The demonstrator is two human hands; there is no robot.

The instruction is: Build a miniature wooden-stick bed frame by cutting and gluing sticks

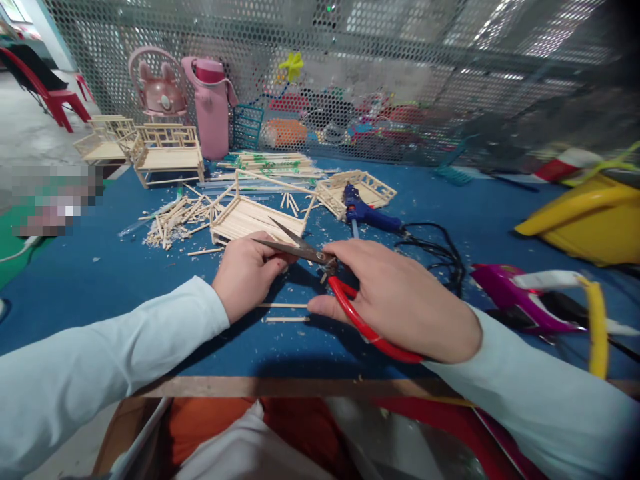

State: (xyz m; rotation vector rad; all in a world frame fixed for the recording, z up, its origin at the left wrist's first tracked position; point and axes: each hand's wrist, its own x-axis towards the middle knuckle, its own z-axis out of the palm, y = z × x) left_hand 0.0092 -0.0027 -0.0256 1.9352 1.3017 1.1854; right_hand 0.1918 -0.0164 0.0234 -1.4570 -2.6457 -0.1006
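Nearer me than the frame [250, 221], my right hand [400, 293] grips the scissors [320, 255], probably light and stiff, by the handles [387, 347], likely safest; whether my curled left hand [246, 275] pinches anything, I cannot tell.

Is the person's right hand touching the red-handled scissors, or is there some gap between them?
Touching. The head view shows it plainly: the right hand is wrapped around the grip end of the red-handled scissors, with no gap.
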